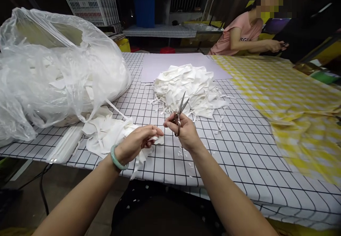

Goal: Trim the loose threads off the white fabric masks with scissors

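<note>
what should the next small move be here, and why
Probably bring the scissors in the right hand toward the white cloth in the left hand for a snip: the blades stand parted but point away from that cloth, and small white scraps lie on the table nearby.

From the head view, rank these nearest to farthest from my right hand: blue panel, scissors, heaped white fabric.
1. Scissors: in your right hand.
2. Heaped white fabric: just beyond it.
3. Blue panel: far back, toward the left.
</note>
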A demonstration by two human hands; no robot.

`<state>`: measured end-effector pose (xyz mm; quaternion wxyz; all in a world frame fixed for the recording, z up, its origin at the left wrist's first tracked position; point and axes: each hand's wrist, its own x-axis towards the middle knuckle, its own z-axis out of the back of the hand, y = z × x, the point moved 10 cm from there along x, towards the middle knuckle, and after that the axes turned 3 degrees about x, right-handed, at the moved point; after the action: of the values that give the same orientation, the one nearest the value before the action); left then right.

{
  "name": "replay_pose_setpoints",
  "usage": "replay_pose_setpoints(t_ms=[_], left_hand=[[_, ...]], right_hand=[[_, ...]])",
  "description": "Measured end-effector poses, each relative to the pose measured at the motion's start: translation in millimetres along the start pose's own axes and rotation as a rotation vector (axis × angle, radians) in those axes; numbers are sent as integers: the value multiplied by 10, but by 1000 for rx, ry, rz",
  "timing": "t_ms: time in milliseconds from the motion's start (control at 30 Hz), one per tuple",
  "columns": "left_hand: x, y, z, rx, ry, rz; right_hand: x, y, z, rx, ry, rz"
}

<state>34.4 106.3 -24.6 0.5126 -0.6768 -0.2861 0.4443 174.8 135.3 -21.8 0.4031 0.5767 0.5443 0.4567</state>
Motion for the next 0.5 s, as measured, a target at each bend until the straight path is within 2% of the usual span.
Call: replay_pose_setpoints(t_ms=[133, 267, 333, 400, 500], left_hand=[[-78, -7, 134, -34, -91, 1], [-204, -89, 275, -221, -114, -20], [-259, -121, 417, -234, -165, -28], [-305, -125, 540, -177, -198, -15], [-348, -147, 540, 93, -114, -10]], right_hand=[[-8, -1, -70, -28, 65, 34], [-97, -403, -430, -12, 231, -92], [-122, -545, -550, 17, 259, -146], [-107, -548, -578, 26, 253, -151], [-40, -390, -484, 67, 212, -152]])
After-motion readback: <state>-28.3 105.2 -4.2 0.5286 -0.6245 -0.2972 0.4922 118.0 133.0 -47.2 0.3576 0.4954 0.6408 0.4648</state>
